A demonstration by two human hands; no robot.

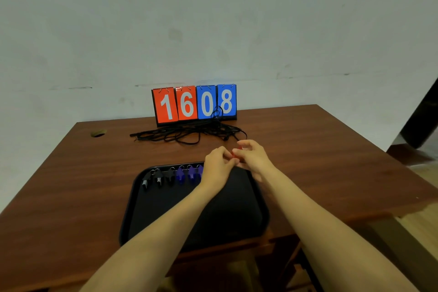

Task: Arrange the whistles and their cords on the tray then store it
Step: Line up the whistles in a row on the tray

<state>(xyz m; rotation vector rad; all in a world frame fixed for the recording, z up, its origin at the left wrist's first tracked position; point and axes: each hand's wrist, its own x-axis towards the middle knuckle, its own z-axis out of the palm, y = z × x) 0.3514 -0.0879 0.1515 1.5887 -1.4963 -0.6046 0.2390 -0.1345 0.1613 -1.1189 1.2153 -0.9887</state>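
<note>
One brown table [320,149] is carrying one black tray [232,216], which is lying near the front edge. One scoreboard [194,104] is standing at the back, showing four cards: 1, 6, 0, 8. One tangle of black cords [189,134] is lying just in front of it, off the tray. Two hands are meeting above the tray's far right corner. The left hand [219,163] and right hand [252,156] are both pinching one red whistle [233,154] between their fingertips. Six more are sitting in a row along the tray's far edge — three black whistles [158,178], then three blue whistles [180,174] — the last partly hidden behind the left hand.
</note>
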